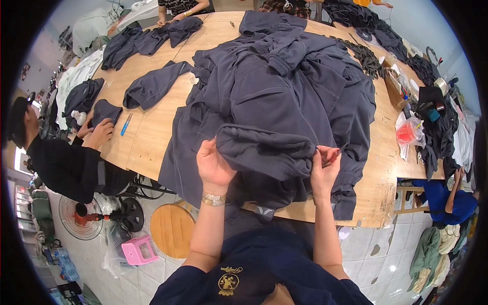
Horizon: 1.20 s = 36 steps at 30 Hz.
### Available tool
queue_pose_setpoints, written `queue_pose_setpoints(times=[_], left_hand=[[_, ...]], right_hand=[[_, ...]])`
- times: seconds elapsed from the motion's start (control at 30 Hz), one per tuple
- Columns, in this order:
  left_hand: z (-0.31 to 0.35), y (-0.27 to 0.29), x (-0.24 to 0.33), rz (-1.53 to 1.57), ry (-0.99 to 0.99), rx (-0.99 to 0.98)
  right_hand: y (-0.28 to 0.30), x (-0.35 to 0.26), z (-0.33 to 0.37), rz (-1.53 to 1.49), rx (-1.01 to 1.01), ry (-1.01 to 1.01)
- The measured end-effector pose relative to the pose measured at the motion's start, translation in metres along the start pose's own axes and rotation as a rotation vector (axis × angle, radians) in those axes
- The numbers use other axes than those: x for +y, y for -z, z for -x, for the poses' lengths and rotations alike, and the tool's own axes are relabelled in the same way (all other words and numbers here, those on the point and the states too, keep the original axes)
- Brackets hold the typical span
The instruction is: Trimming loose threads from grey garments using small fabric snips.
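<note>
1. You are holding a dark grey garment piece (264, 152) between your two hands, above the near side of a big heap of dark grey garments (300, 96).
2. Your left hand (216, 165) is gripping the piece's left end, thumb at its upper corner; the fingers are going behind the cloth, so you cannot tell how tightly they are closing.
3. Your right hand (325, 165) is pinching the right end between thumb and fingers. A small red tool (331, 156) with a dark tip is sticking out past those fingers; its kind is too small to tell.
4. The heap is filling the middle of the wooden table (384, 188) and reaching its near edge in front of you.
5. On your right, a strip of wood is showing between the heap and a cup of red drink (405, 133).
6. On your left, wood is showing between the heap and a blue tool (126, 124); just beyond it, a co-worker's hand (103, 134) is touching a small dark piece (107, 111).
7. Below the table's left edge, a round wooden stool (173, 231) is standing near your left forearm.
</note>
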<state>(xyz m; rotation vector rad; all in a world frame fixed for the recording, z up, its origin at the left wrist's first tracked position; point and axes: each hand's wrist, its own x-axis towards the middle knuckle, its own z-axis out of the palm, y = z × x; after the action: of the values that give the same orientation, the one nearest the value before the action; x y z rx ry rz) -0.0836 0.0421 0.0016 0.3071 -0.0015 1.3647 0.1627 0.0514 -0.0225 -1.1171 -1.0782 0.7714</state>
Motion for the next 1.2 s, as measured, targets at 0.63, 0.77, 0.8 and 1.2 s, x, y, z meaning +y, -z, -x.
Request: queue_pose_setpoints(times=[0.63, 0.77, 0.8, 1.2], left_hand=[[0.008, -0.019, -0.029, -2.061, -0.624, 0.267], [0.002, -0.017, -0.033, -2.292, -0.585, 0.161], [0.003, -0.007, -0.031, -2.187, -0.509, 0.174], [-0.005, -0.065, -0.034, -1.832, -0.082, 0.316]], right_hand=[[0.009, 0.022, -0.006, 0.062, 0.074, -0.069], [0.014, 0.024, -0.008, 0.094, 0.069, -0.064], [0.016, 0.023, -0.009, 0.086, 0.058, -0.059], [-0.027, -0.082, 0.001, -0.075, -0.370, 0.184]])
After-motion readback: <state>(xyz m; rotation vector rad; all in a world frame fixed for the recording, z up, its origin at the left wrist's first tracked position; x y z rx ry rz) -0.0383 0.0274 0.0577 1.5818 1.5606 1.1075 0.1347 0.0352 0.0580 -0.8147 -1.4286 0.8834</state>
